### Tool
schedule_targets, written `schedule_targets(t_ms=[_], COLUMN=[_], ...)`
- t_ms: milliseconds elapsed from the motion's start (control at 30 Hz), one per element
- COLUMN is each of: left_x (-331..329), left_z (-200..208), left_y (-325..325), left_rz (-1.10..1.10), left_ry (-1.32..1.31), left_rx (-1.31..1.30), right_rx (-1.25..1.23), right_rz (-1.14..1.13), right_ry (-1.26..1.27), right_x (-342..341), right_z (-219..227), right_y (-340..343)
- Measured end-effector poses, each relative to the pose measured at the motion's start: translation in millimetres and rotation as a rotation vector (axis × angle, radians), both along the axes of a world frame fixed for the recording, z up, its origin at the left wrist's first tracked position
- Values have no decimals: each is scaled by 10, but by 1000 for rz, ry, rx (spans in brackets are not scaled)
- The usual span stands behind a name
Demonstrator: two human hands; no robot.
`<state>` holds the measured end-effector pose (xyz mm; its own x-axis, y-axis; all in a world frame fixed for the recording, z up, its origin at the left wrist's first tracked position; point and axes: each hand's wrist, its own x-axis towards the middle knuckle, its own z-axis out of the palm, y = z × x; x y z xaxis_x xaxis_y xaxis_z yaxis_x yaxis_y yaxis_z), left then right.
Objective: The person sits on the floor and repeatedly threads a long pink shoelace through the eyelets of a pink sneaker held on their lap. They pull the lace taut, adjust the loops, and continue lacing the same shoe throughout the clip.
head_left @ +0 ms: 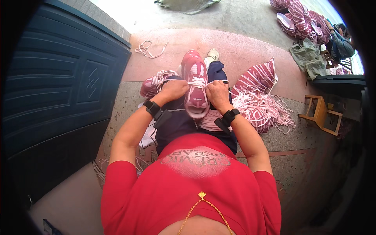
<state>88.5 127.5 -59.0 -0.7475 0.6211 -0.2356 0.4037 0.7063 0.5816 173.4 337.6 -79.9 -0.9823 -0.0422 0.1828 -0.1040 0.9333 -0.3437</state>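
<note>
A pink and white sneaker rests on my lap between my knees, its toe pointing away from me. White shoelaces cross over its tongue and stretch out to both sides. My left hand is closed on one lace end at the shoe's left. On the other side my right hand pinches the opposite end, fingers curled. Another pink shoe with loose white laces lies just beyond my left forearm. To my right is a heap of pink shoe uppers and white laces.
A loose white lace lies on the floor ahead. A dark blue door stands at the left, a small wooden stool at the right. Farther off are more pink shoes, a greenish cloth sack and a partly visible person.
</note>
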Motion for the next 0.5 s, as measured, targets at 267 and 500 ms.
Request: schedule_targets(t_ms=[267,500], left_x=[-159,-64], left_z=[213,-9], left_y=[91,48], left_rz=[198,240], left_ry=[-666,-335], left_rx=[27,118], right_rx=[-27,-33], right_rz=[-17,-2], right_ry=[-17,-34], right_x=[17,2], right_z=[-26,-9], right_y=[28,15])
